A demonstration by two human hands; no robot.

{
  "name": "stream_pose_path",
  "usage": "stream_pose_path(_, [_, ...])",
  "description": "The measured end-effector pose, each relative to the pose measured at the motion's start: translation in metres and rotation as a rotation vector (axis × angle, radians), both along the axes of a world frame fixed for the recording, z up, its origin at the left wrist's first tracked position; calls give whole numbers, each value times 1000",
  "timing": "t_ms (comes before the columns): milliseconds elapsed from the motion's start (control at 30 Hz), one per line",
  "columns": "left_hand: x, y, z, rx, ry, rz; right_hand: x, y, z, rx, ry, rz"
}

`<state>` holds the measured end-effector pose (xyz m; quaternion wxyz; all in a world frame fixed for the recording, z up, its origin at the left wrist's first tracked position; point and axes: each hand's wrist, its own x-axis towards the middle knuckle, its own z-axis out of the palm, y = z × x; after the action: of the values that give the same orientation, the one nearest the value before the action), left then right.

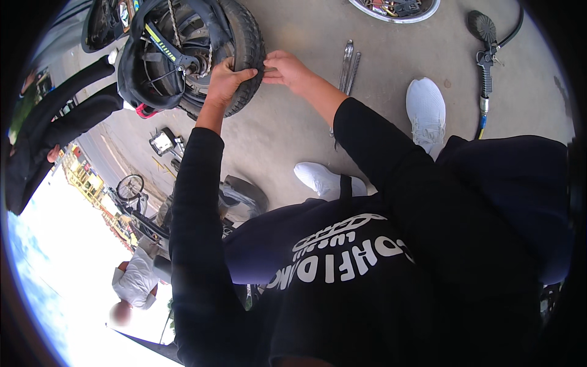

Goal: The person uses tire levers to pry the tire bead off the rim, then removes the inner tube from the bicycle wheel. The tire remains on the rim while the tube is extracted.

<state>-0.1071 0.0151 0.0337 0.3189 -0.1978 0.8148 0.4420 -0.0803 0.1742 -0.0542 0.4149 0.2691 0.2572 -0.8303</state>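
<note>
A black motorcycle wheel with a knobbly tyre is in front of me at the upper left, its chain and sprocket showing. A slack black inner tube bulges out over its left side. With the thumb across the tread, my left hand grips the near part of the tyre, its other fingers tucked toward the rim. My right hand pinches at the tyre's right edge, fingertips pressed against the rubber. Whether it also holds something small I cannot make out.
Two long metal tools lie on the concrete floor right of the wheel. A metal bowl of parts stands beyond. A tyre inflator gun with hose lies at right. Someone in black trousers stands at left; a black tray is nearby.
</note>
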Motion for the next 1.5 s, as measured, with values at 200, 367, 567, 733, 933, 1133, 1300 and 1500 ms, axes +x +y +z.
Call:
stream_pose_path(200, [26,33,5,-557,262,-273,-30,28,-8,-300,93,37])
stream_pose_path(367, [26,18,13,-531,166,-633,-44,19,-6,-67,241,134])
stream_pose_path(567, [15,22,-11,-239,251,-21,25,2,-8,-183,100,57])
stream_pose_path(733, [-8,65,-7,-742,203,-277,34,1,-5,-204,80,-22])
stream_pose_path(933, [-22,47,0,-597,137,-206,31,-12,13,-31,91,11])
stream_pose_path(1133, [-31,26,4,-262,119,-162,35,-45,23,159,111,-251])
stream_pose_path(1300, [-25,8,3,-41,84,-54,35,-60,48,267,-15,-322])
stream_pose_path(1500, [-24,11,2,2,67,-50,38,-73,45,232,-100,-400])
